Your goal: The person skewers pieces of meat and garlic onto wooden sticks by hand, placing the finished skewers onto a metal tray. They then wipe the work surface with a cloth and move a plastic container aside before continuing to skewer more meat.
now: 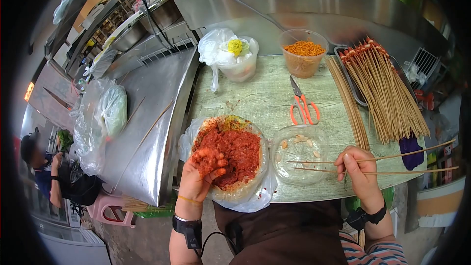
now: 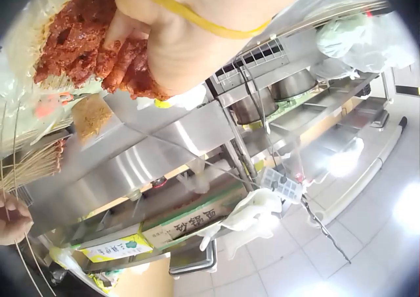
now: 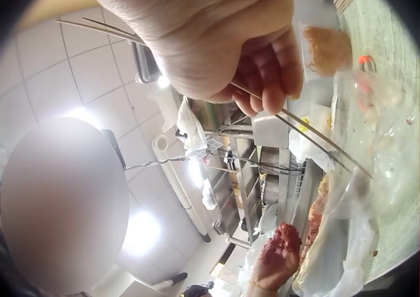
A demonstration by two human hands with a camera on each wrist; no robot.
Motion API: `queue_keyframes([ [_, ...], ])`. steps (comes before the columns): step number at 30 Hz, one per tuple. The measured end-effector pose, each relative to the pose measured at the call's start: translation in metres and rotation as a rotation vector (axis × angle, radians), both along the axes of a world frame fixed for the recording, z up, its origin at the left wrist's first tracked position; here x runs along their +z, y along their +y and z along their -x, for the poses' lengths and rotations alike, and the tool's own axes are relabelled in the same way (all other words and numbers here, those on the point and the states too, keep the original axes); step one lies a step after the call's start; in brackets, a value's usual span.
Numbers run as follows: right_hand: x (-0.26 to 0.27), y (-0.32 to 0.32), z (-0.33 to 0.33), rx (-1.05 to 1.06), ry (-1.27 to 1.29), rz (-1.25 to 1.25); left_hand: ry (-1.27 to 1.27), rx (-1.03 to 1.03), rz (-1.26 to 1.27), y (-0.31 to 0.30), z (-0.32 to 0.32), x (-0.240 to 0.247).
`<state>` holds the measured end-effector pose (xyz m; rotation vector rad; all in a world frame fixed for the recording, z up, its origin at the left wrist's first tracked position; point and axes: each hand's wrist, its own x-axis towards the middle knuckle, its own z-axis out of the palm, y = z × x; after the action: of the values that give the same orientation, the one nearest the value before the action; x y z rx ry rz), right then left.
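A bag-lined bowl of red, chunky mixture (image 1: pixel 240 154) stands near the table's front edge. At its left side the left hand (image 1: pixel 198 174) curls its coated fingers round a clump of that mixture (image 3: pixel 283 239); in the left wrist view this hand (image 2: pixel 170 41) hides part of the bowl. To the right, the right hand (image 1: pixel 360 174) pinches two thin wooden skewers (image 1: pixel 417 172), their left ends above a clear plastic container (image 1: pixel 300 174) with a few pale pieces inside. The right wrist view shows the right hand (image 3: pixel 230 47) with its fingers bent round the skewers.
Orange-handled scissors (image 1: pixel 304 108) lie behind the clear container. A tub of orange shreds (image 1: pixel 303 64) and a bagged white tub (image 1: pixel 240 71) stand at the back. On the right are loose skewers (image 1: pixel 349 105) and a tray of loaded skewers (image 1: pixel 382 83); a metal counter (image 1: pixel 147 103) adjoins the left.
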<state>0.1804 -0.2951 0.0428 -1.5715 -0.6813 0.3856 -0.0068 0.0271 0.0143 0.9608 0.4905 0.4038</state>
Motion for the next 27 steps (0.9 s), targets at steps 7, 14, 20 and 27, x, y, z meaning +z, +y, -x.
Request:
queue_keyframes([
  [7,0.002,-0.001,0.002,-0.004,-0.013,0.012,0.016,0.166,-0.319,-0.007,-0.002,-0.011],
  [14,0.004,-0.004,0.004,-0.005,-0.026,0.021,0.058,0.084,-0.162,-0.02,-0.002,0.0],
  [20,0.004,-0.005,0.006,-0.02,0.0,-0.008,-0.025,0.072,-0.128,-0.022,-0.001,-0.002],
  [27,0.013,-0.002,-0.002,-0.065,-0.027,-0.093,-0.007,0.159,-0.445,-0.024,-0.009,-0.024],
])
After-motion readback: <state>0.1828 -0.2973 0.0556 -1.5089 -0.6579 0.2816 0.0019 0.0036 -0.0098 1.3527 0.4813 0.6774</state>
